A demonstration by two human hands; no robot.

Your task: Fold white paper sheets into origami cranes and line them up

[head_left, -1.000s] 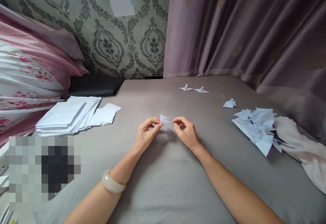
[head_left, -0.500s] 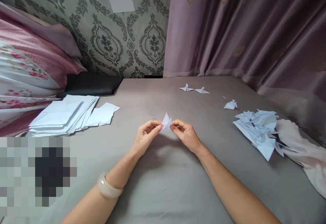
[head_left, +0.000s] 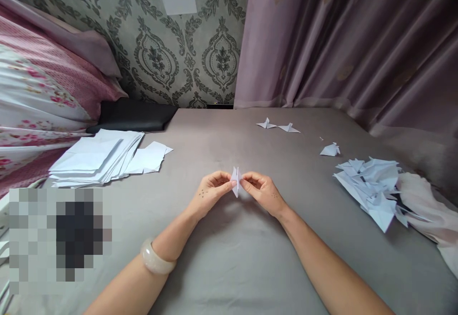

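A small folded piece of white paper stands upright between my hands, just above the grey cloth surface. Its two pointed flaps lie close together, with a narrow gap between them. My left hand pinches it from the left between thumb and fingers. From the right, my right hand pinches its other edge the same way. My fingertips cover part of the folds.
Two folded paper birds sit at the back. On the right are a single folded paper piece and a heap of folded papers beside pale fabric. Stacked white sheets and a black flat item lie left.
The folded paper has turned, from showing a broad pointed face to being seen nearly edge-on with its flaps together. Both hands keep their pinch. The whole view has shifted slightly.
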